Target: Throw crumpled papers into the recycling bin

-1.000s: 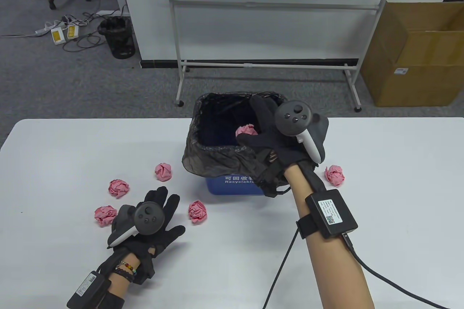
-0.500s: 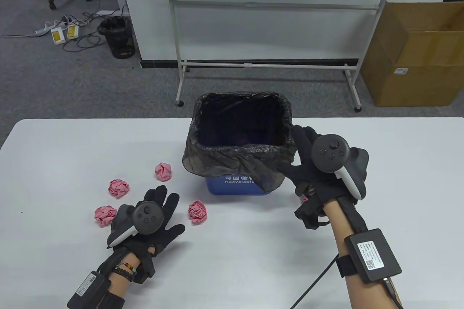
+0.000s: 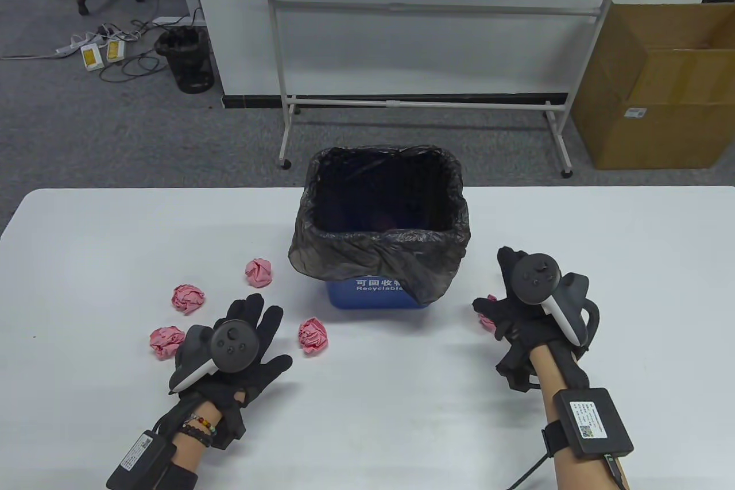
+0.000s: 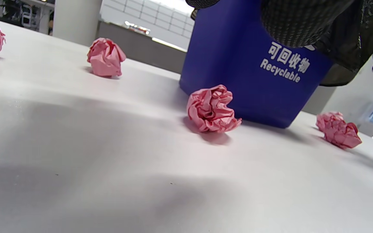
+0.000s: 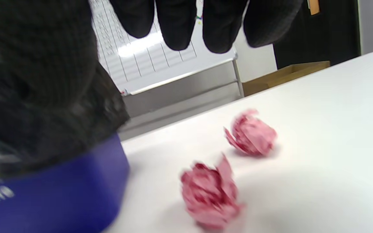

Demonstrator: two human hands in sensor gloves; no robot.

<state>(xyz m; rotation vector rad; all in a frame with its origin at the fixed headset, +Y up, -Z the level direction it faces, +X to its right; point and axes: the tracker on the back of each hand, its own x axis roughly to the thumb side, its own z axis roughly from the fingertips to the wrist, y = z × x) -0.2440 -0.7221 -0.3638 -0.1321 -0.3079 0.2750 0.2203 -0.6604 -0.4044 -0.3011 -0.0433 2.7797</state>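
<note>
White table, grey carpet and whiteboard stand behind. Far left, four pink paper balls loose around the left hand, lying flat, fingers spread, gripping nothing. Centre, blue recycling bin, black-lined, near the back edge. Right of it, right hand over two more balls, fingers hanging loose, none held. Bare tabletop beyond.

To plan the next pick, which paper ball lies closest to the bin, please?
The pink ball at the bin's front-left corner, right of the left hand; the others lie farther off.
</note>
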